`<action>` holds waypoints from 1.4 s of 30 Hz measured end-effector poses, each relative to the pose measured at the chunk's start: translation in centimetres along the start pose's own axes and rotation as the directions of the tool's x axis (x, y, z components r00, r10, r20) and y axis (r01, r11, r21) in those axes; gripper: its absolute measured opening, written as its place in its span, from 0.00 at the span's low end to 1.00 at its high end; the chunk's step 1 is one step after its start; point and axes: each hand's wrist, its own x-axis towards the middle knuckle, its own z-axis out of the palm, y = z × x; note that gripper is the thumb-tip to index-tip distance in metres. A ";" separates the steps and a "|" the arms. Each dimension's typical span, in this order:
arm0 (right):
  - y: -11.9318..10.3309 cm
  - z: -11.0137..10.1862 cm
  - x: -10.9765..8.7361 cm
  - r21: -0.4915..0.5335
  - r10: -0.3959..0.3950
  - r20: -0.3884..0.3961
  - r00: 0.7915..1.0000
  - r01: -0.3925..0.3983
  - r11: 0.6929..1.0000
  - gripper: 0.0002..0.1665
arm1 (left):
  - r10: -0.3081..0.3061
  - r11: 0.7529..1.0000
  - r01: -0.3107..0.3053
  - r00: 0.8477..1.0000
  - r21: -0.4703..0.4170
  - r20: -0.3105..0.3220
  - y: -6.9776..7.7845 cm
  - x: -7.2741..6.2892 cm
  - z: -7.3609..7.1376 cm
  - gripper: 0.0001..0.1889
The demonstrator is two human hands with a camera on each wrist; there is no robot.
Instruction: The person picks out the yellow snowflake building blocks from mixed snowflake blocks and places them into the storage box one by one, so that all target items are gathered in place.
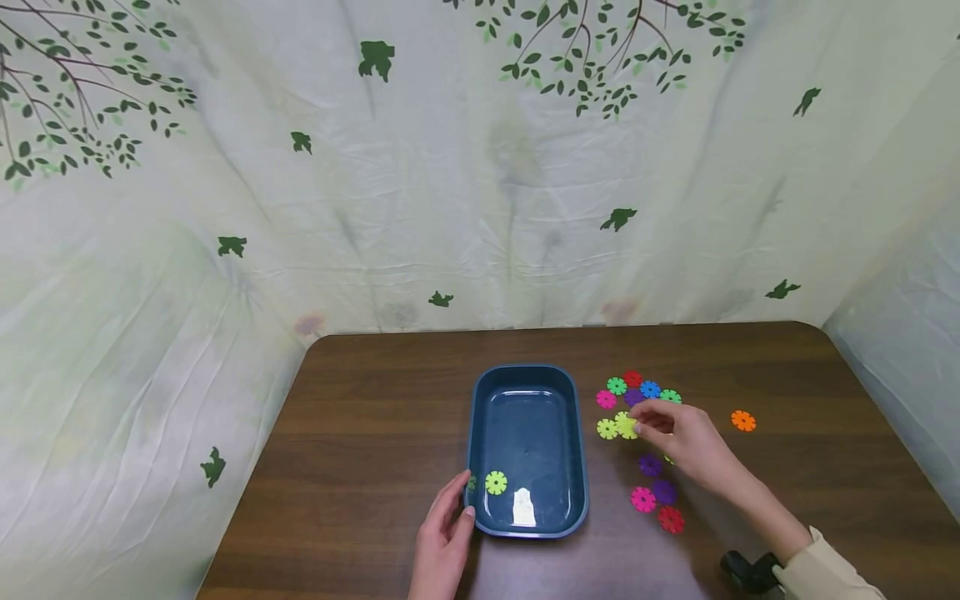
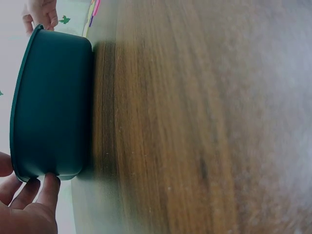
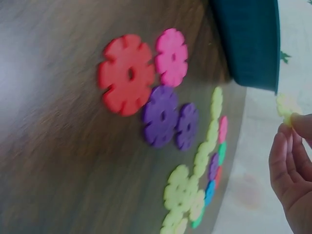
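Thumb and fingers of my right hand (image 1: 693, 446) pinch a yellow notched plastic disc (image 3: 286, 106), held up above the table in the right wrist view. Several more yellow discs (image 3: 181, 190) lie grouped below it. To the left stands a deep blue rectangular tray (image 1: 528, 450) with one yellow disc (image 1: 496, 482) inside near its front left. My left hand (image 1: 444, 537) holds the tray's left side near the front corner; in the left wrist view its fingertips (image 2: 49, 183) touch the outer wall just under the rim.
Red, green, blue, pink and purple discs (image 1: 634, 397) cluster behind the right hand. Nearer the front lie purple discs (image 1: 663, 492), a pink disc (image 1: 642, 500) and a red disc (image 1: 671, 520). One orange disc (image 1: 743, 421) sits apart at right. Patterned cloth (image 1: 450, 208) hangs behind the table.
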 end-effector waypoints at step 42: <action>-6.5 5.3 3.6 0.089 0.028 0.101 0.995 -0.037 0.995 0.11 | -0.018 1.000 0.018 1.000 -0.007 -0.002 -0.4 0.1 0.0 0.25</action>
